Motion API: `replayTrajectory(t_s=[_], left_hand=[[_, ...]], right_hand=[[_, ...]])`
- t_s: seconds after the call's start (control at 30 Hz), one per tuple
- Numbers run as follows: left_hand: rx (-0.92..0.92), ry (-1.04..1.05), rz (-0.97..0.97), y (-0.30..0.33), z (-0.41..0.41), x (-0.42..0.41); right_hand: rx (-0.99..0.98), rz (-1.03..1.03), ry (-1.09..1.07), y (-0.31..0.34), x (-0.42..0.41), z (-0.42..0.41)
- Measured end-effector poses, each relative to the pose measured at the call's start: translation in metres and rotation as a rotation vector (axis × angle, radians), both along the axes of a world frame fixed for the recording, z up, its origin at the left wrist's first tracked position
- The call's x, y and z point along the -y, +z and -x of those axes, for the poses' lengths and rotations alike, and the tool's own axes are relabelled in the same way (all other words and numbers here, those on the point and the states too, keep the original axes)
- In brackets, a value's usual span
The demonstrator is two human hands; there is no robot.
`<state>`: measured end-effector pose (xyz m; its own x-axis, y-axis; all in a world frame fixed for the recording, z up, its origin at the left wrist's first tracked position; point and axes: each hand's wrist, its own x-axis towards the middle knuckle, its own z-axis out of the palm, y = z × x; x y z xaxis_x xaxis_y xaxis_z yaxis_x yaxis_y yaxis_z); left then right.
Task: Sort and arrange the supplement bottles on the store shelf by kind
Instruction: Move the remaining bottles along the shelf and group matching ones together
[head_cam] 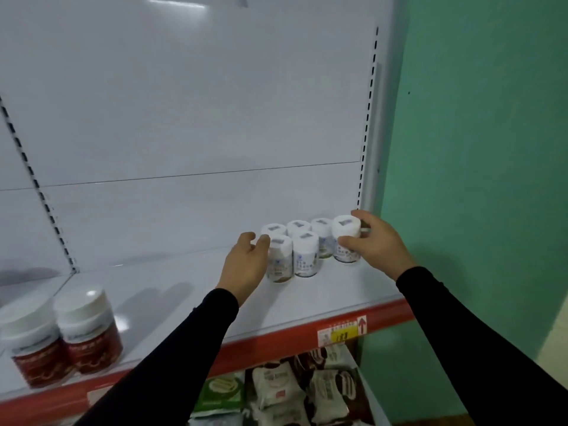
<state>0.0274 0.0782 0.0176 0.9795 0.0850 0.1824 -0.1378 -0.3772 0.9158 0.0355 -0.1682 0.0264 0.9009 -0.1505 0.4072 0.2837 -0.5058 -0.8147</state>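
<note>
At the far left of the shelf (184, 290) two red-labelled supplement bottles (61, 339) are standing together, well apart from the group of white-capped small bottles (304, 256) near the right upright. The step in hand seems to be closing up this white group. The left hand (246, 265) is reaching in with relaxed, half-curled fingers beside the front-left bottle (279, 259), holding nothing that I can see. The right hand (372, 241) is gripping the rightmost bottle (346, 238) between thumb and fingers. Next, this bottle probably needs setting down in line with its neighbours.
</note>
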Motion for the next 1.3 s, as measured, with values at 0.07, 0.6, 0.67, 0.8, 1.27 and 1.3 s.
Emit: replayTrajectory(t_s=[0.07,0.6,0.67,0.8,1.27,1.3], left_hand=[[-0.028,0.014,0.014,-0.006,-0.005,0.007],[-0.05,0.048,-0.002,-0.016,-0.007,0.021],[-0.032,0.056,0.003,-0.01,-0.005,0.014],[0.052,0.067,0.023,0.017,0.005,-0.01],[0.412,0.3,-0.006,0.116,0.116,-0.221],[0.411,0.322,-0.01,0.117,0.124,-0.245]], right_hand=[[-0.034,-0.014,0.031,-0.006,0.004,-0.006],[-0.148,-0.036,0.18,-0.03,0.006,-0.029],[-0.066,-0.075,0.094,-0.019,0.005,-0.027],[0.189,-0.156,0.049,0.019,-0.023,-0.015],[0.232,-0.157,0.57,0.095,-0.286,0.063],[0.229,-0.142,0.59,0.097,-0.307,0.068]])
